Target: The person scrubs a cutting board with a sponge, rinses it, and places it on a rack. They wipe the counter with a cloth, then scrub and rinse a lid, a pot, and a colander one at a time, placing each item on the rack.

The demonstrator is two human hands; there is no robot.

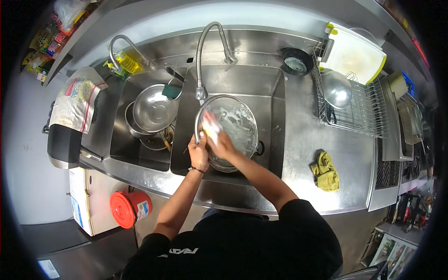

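In the right sink basin [274,109], my left hand [199,151] grips the near left rim of a large round see-through bowl [240,119]. White suds streak the bowl's inside, and its left edge is tipped up. My right hand [223,143] is closed on a foamy white and yellow sponge [212,130], pressed near the bowl's left inner wall and smeared by motion. Close above the rim hangs the spout of a coiled faucet [200,92]. A black handle [260,148] pokes out at the bowl's right.
Metal bowls [154,112] and a green scouring pad [171,91] fill the left basin. A yellow soap bottle [128,63] stands behind it. Rightward are a dark pan [297,61], a wire dish rack [361,105] and a yellow-green cloth [325,172]. A red bin [140,204] stands below.
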